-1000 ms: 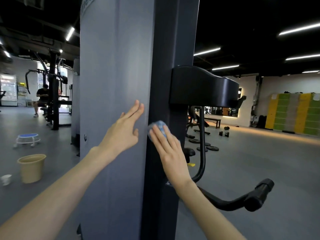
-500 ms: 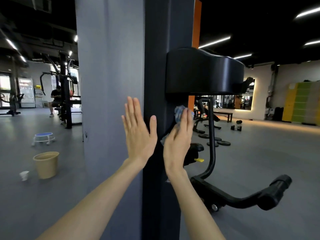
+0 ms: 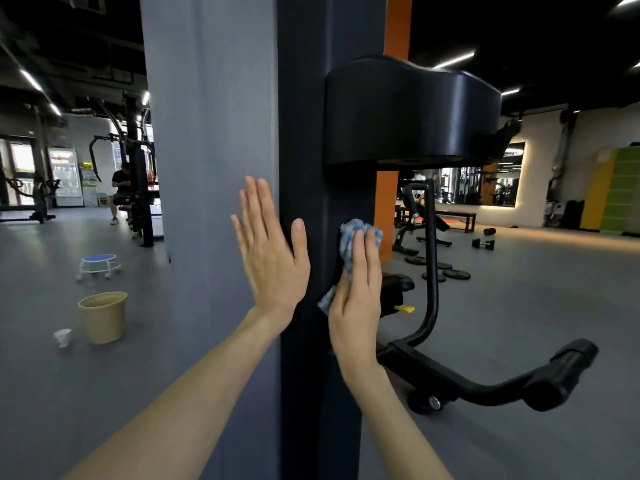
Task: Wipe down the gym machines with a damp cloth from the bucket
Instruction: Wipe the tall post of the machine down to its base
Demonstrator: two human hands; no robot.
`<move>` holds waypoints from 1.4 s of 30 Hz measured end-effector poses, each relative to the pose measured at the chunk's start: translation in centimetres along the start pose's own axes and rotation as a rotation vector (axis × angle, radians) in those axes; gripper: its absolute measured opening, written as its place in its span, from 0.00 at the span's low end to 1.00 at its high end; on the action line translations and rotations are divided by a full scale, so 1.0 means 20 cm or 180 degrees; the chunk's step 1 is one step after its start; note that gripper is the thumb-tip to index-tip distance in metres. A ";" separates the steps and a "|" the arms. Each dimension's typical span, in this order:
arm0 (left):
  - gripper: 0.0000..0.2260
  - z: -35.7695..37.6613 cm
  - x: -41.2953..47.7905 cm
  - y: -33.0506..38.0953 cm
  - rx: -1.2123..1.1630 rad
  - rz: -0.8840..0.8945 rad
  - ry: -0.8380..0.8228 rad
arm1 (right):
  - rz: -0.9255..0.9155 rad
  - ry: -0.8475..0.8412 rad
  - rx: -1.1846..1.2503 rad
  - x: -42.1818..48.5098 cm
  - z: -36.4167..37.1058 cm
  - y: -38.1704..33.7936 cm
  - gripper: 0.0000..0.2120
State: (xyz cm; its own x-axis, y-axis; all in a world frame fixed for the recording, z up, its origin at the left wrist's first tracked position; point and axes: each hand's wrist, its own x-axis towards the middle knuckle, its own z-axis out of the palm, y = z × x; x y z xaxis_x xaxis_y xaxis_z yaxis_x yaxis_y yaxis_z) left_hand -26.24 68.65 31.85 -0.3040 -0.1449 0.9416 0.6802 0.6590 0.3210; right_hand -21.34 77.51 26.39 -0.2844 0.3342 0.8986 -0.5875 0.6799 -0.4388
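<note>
The right hand (image 3: 356, 299), fingers straight, presses the blue cloth (image 3: 349, 234) flat against the machine's dark post (image 3: 304, 133), just below the black pad (image 3: 408, 112). The left hand (image 3: 272, 258) lies flat and wide open at the grey panel (image 3: 207, 133). The bucket (image 3: 104, 317) stands on the floor, far left.

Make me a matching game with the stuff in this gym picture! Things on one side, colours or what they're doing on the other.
Things:
1 cloth
2 bucket
3 cup
4 left hand

Clues:
a tan, on the floor
b open, holding nothing
c pressed under the right hand
d small and white

Pairs: 1-c, 2-a, 3-d, 4-b
</note>
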 end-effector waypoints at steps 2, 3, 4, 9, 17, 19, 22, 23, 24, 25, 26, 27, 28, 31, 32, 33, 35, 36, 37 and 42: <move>0.28 -0.01 0.01 -0.01 -0.0028 0.0015 -0.0055 | 0.0010 -0.0036 -0.0054 0.00 -0.02 0.03 0.31; 0.28 -0.01 0.01 -0.01 -0.0062 0.0034 -0.0115 | 0.0070 -0.0020 -0.0037 0.02 -0.03 0.02 0.31; 0.28 -0.02 0.01 -0.01 -0.0124 0.0056 -0.0197 | 0.0109 -0.0013 -0.0007 0.03 -0.04 -0.01 0.31; 0.27 -0.11 -0.03 -0.10 -0.0379 0.0274 -0.0753 | -0.0571 -0.0328 -0.0209 0.12 -0.06 -0.11 0.28; 0.27 -0.13 -0.44 -0.27 -0.0705 0.0372 -0.0734 | -0.1859 -0.0787 -0.1326 -0.04 -0.03 0.04 0.29; 0.26 -0.10 -0.48 -0.30 -0.0850 0.0422 -0.0684 | -0.2018 -0.1000 -0.1494 -0.11 -0.08 0.10 0.30; 0.27 -0.07 -0.48 -0.33 -0.0712 0.0600 -0.0676 | -0.2145 -0.1281 -0.1662 -0.22 -0.12 0.18 0.33; 0.27 -0.06 -0.48 -0.34 -0.0644 0.0652 -0.0672 | -0.2156 -0.1291 -0.1665 -0.24 -0.11 0.19 0.32; 0.26 -0.06 -0.48 -0.35 -0.0591 0.0695 -0.0667 | -0.2152 -0.1251 -0.1643 -0.25 -0.11 0.19 0.32; 0.26 -0.06 -0.48 -0.35 -0.0549 0.0722 -0.0673 | -0.2139 -0.1205 -0.1600 -0.25 -0.10 0.20 0.32; 0.26 -0.06 -0.48 -0.35 -0.0514 0.0734 -0.0684 | -0.2147 -0.1170 -0.1555 -0.26 -0.10 0.20 0.32; 0.26 -0.07 -0.47 -0.35 -0.0479 0.0741 -0.0678 | -0.2192 -0.1149 -0.1519 -0.26 -0.09 0.21 0.32; 0.26 -0.07 -0.47 -0.35 -0.0453 0.0733 -0.0654 | -0.2281 -0.1167 -0.1497 -0.27 -0.09 0.22 0.31; 0.25 -0.07 -0.48 -0.34 -0.0403 0.0615 -0.0660 | -0.2689 -0.1415 -0.1432 -0.23 -0.13 0.26 0.27; 0.25 -0.08 -0.48 -0.33 -0.0356 0.0589 -0.0636 | -0.2864 -0.1482 -0.1431 -0.19 -0.15 0.27 0.25; 0.25 -0.08 -0.47 -0.32 -0.0284 0.0575 -0.0619 | -0.3027 -0.1544 -0.1435 -0.15 -0.16 0.27 0.24; 0.26 -0.11 -0.46 -0.30 -0.0066 0.0570 -0.0614 | -0.3370 -0.1682 -0.1398 -0.06 -0.18 0.28 0.23; 0.26 -0.12 -0.46 -0.29 0.0051 0.0557 -0.0630 | -0.3510 -0.1740 -0.1376 -0.03 -0.19 0.30 0.23; 0.26 -0.13 -0.46 -0.28 0.0137 0.0533 -0.0646 | -0.3581 -0.1778 -0.1349 0.00 -0.20 0.31 0.23; 0.23 -0.18 -0.41 -0.16 -0.0016 0.0021 -0.0405 | -0.3031 -0.1368 -0.0626 0.18 -0.19 0.25 0.25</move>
State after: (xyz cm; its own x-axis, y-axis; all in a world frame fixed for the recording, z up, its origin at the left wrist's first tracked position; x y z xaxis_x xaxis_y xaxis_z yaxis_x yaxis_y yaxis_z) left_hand -23.47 65.11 23.47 -0.3815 -0.0454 0.9232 0.6856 0.6560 0.3156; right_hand -22.39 84.49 27.41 -0.0381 -0.6238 0.7807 -0.5871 0.6461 0.4877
